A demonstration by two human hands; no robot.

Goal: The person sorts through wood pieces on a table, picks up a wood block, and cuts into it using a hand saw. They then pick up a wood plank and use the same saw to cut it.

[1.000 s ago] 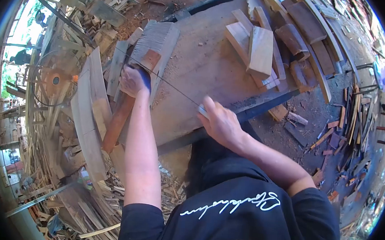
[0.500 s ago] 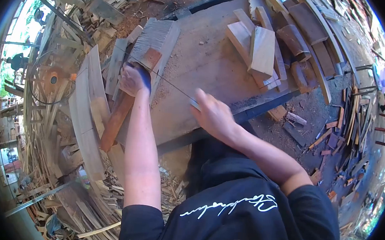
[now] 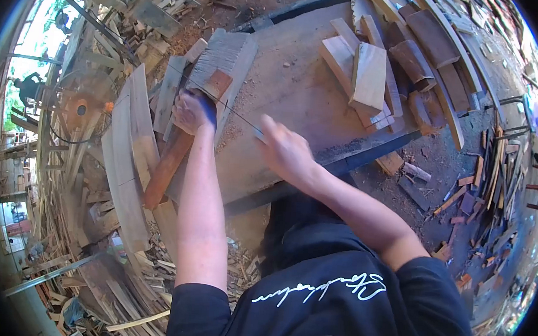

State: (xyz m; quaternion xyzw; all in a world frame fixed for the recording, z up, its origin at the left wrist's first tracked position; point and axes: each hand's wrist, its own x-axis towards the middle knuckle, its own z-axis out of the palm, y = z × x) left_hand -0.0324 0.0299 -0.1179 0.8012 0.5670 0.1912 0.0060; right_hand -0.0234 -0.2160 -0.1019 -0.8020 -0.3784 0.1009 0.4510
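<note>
A thin dark tool [image 3: 238, 115] lies slantwise above the left part of the surface [image 3: 274, 87], and it passes across a reddish-brown wood piece [image 3: 219, 83]. Whether it is a saw or a file, I cannot tell. The right hand [image 3: 285, 153], slightly blurred, is closed around the near end of this tool. The left hand [image 3: 195, 113] is placed at the lower edge of the wood piece and seems to grip it, but the fingers are partly hidden. The wood piece rests against a grey, grooved block [image 3: 227, 53]. Below the left hand, a reddish strip [image 3: 167, 173] slopes down toward the person; I cannot tell if it is the same piece. Further left stand long pale boards [image 3: 120, 148]. At the far right of the surface, a pale block [image 3: 369, 78] lies on other pieces, near dark brown curved pieces [image 3: 413, 62]. Wood scraps [image 3: 480, 176] cover the floor around.
</note>
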